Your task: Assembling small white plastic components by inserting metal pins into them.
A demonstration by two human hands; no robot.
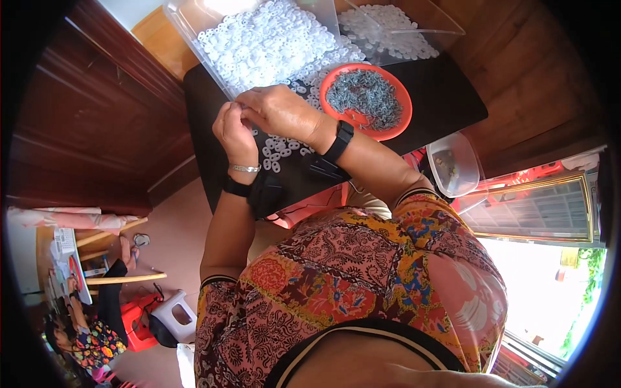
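My left hand (234, 132) and my right hand (279, 111) meet over the near edge of a black table (440, 97), fingertips pinched together on a small white plastic piece that is mostly hidden by the fingers. Loose white ring-shaped pieces (279, 147) lie on the table just under my hands. A clear tray heaped with the same white pieces (272, 42) stands right behind them. An orange round dish of small grey parts (366, 98) sits to the right of my right hand. Both wrists wear black bands; the left also has a silver bracelet.
A second clear tray of white pieces (388, 29) stands at the back right. A small clear tub (454, 165) sits by the table's right side. Dark wooden panelling (90, 123) rises on the left. A seated person (97, 323), a white stool (174, 315) and red stool are lower left.
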